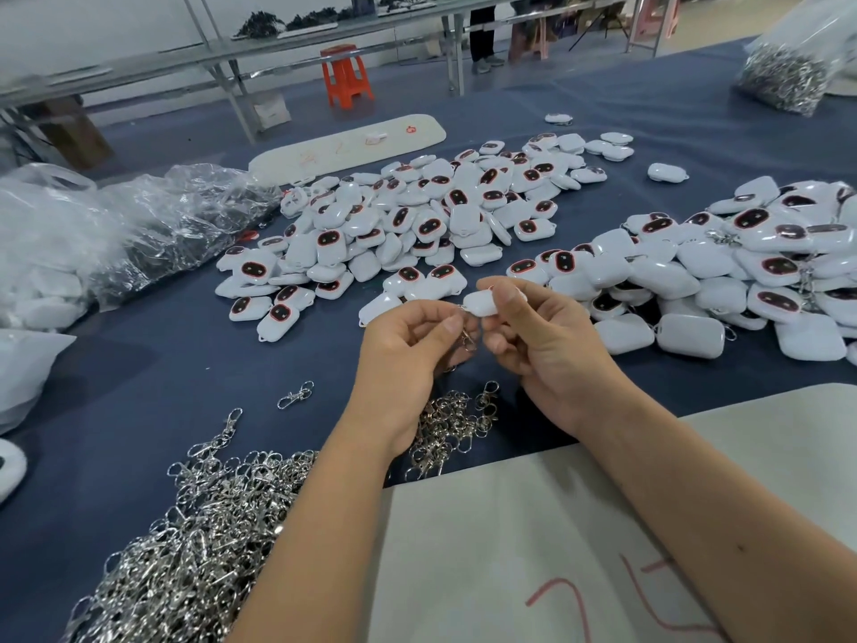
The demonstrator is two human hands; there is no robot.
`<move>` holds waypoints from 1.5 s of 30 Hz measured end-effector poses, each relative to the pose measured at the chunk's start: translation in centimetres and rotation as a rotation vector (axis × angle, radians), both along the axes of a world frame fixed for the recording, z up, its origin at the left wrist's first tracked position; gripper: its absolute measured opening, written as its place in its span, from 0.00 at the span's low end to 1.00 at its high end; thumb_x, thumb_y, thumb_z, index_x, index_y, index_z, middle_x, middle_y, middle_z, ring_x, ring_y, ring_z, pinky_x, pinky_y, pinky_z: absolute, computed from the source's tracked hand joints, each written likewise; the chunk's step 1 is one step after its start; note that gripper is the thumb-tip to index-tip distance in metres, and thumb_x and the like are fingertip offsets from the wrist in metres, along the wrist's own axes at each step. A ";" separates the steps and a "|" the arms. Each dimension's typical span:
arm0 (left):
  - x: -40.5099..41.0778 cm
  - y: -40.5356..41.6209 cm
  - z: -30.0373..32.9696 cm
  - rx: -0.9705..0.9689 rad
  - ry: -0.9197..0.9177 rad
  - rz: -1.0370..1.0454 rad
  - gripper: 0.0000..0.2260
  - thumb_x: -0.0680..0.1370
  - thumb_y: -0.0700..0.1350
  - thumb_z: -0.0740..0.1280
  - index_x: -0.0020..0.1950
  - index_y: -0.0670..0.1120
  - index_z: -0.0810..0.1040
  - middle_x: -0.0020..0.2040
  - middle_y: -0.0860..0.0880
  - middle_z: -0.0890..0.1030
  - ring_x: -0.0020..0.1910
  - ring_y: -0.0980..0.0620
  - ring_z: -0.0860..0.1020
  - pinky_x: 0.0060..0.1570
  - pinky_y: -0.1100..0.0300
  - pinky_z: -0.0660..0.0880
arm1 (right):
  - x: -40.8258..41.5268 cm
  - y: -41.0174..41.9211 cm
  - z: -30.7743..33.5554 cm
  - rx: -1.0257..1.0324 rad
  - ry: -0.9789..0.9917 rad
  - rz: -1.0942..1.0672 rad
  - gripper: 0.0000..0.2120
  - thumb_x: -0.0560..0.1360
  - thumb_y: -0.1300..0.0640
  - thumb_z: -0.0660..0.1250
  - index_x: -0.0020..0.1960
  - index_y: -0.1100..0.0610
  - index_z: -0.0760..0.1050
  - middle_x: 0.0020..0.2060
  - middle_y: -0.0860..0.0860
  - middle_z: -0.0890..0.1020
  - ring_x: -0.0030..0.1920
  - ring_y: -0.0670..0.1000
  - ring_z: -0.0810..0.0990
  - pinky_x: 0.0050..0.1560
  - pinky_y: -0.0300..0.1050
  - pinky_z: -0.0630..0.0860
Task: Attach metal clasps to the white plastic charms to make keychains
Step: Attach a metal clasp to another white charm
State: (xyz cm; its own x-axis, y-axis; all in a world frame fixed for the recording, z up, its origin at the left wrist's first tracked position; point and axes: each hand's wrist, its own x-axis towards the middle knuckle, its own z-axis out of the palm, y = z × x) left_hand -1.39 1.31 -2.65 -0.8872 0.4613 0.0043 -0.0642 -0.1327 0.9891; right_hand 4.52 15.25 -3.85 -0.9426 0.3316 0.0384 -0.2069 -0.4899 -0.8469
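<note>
Fingers of right hand [547, 336] pinch white charm [480, 303]; left hand [408, 345] pinches clasp [467, 338].

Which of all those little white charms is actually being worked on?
The one pinched in the right hand: a white charm held above the table, unlike the rest lying in heaps.

Bare blue desk [153, 364] lay open left of the hands, broken only by a lone clasp [295, 394]. Ahead, a heap of white charms [417, 215] blocked the way, and a second heap [723, 276] crowded the right, just beside the right hand [542, 345]. A narrow blue lane ran between the two heaps. Near the left forearm, a pile of clasps [195, 526] covered the desk; crumpled plastic bags [116, 229] closed off the far left.
</note>
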 end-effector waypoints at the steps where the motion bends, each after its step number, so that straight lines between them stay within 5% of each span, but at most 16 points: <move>1: 0.0 0.0 0.0 -0.029 0.030 0.014 0.06 0.82 0.34 0.67 0.49 0.40 0.83 0.43 0.43 0.86 0.43 0.48 0.83 0.45 0.59 0.81 | 0.0 0.0 0.0 0.004 -0.007 -0.006 0.22 0.69 0.48 0.74 0.58 0.60 0.78 0.31 0.49 0.83 0.27 0.43 0.77 0.24 0.31 0.66; 8: -0.6 -1.2 0.4 -0.646 0.709 0.170 0.08 0.77 0.38 0.72 0.41 0.50 0.83 0.36 0.56 0.82 0.39 0.56 0.80 0.43 0.61 0.76 | 0.0 -0.3 -0.4 0.144 -0.018 -0.019 0.14 0.73 0.57 0.75 0.56 0.60 0.79 0.34 0.52 0.81 0.30 0.47 0.78 0.26 0.34 0.68; 12: -0.2 -1.1 0.9 -0.848 0.846 0.173 0.06 0.79 0.40 0.68 0.47 0.49 0.84 0.43 0.53 0.83 0.45 0.49 0.79 0.47 0.51 0.76 | -0.1 -0.4 -0.7 0.325 -0.023 -0.031 0.07 0.81 0.64 0.70 0.58 0.61 0.78 0.36 0.54 0.80 0.33 0.50 0.79 0.28 0.37 0.70; 18: -0.3 -0.4 1.6 -1.163 0.895 0.099 0.08 0.79 0.39 0.66 0.52 0.48 0.83 0.49 0.48 0.82 0.50 0.44 0.79 0.44 0.52 0.74 | -0.1 -0.5 -0.9 0.518 -0.043 0.001 0.07 0.83 0.66 0.66 0.61 0.61 0.77 0.37 0.52 0.81 0.34 0.50 0.80 0.31 0.40 0.73; 21: -0.3 -0.6 1.2 -0.946 0.756 0.179 0.06 0.79 0.39 0.68 0.47 0.48 0.82 0.43 0.50 0.83 0.46 0.47 0.80 0.44 0.54 0.75 | -0.2 -0.4 -0.8 0.425 -0.021 0.019 0.08 0.83 0.67 0.65 0.60 0.59 0.78 0.37 0.53 0.81 0.35 0.50 0.80 0.31 0.38 0.73; 26: 0.2 0.2 1.0 0.094 -0.172 0.174 0.07 0.79 0.32 0.68 0.45 0.42 0.82 0.41 0.41 0.84 0.40 0.47 0.82 0.46 0.55 0.82 | 0.0 0.1 -0.3 -0.035 0.029 0.138 0.16 0.76 0.59 0.69 0.62 0.62 0.77 0.40 0.57 0.83 0.38 0.50 0.78 0.32 0.34 0.75; 31: 0.6 1.0 0.8 0.274 -0.361 0.244 0.05 0.78 0.32 0.70 0.48 0.41 0.82 0.43 0.40 0.85 0.36 0.49 0.84 0.41 0.61 0.83 | 0.0 0.2 -0.2 -0.053 0.016 0.120 0.20 0.75 0.60 0.69 0.66 0.64 0.75 0.41 0.57 0.85 0.39 0.48 0.85 0.32 0.33 0.76; 37: 0.7 1.0 0.3 0.180 -0.102 0.340 0.06 0.75 0.32 0.75 0.45 0.43 0.86 0.42 0.41 0.87 0.41 0.47 0.85 0.46 0.55 0.82 | 0.1 0.2 -0.2 -0.063 -0.004 0.100 0.22 0.75 0.60 0.70 0.67 0.65 0.75 0.40 0.56 0.85 0.39 0.48 0.86 0.33 0.32 0.77; 39: 0.4 0.7 0.1 0.038 0.149 0.370 0.09 0.75 0.33 0.76 0.42 0.48 0.87 0.41 0.42 0.87 0.42 0.45 0.84 0.50 0.50 0.82 | 0.2 0.3 -0.2 -0.074 -0.007 0.093 0.22 0.74 0.59 0.70 0.66 0.65 0.75 0.40 0.56 0.85 0.39 0.48 0.86 0.33 0.32 0.77; 41: 0.0 0.2 0.1 -0.155 0.432 0.389 0.11 0.75 0.36 0.76 0.41 0.53 0.86 0.39 0.50 0.86 0.39 0.48 0.83 0.46 0.54 0.81 | 0.2 0.2 -0.1 -0.063 -0.020 0.094 0.21 0.75 0.59 0.71 0.66 0.65 0.75 0.40 0.56 0.85 0.40 0.49 0.86 0.33 0.32 0.77; 43: -0.2 -0.5 0.2 -0.305 0.658 0.371 0.09 0.75 0.38 0.75 0.43 0.52 0.86 0.38 0.56 0.85 0.38 0.55 0.82 0.43 0.61 0.80 | 0.2 0.1 -0.1 -0.040 -0.032 0.095 0.21 0.74 0.59 0.71 0.65 0.65 0.75 0.40 0.56 0.85 0.39 0.49 0.86 0.33 0.33 0.77; 45: -0.5 -0.8 0.4 -0.442 0.837 0.335 0.06 0.76 0.38 0.74 0.44 0.49 0.86 0.39 0.55 0.85 0.40 0.55 0.82 0.45 0.55 0.80 | 0.1 0.0 0.0 -0.021 -0.036 0.090 0.20 0.74 0.60 0.71 0.64 0.65 0.76 0.40 0.57 0.85 0.39 0.49 0.86 0.33 0.33 0.77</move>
State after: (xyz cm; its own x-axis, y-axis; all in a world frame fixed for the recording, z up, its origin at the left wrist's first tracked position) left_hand -1.85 0.48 -2.27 -0.7612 0.2995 0.5752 0.6483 0.3736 0.6635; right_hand 4.67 15.25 -3.88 -0.9693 0.2460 -0.0025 -0.1306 -0.5231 -0.8422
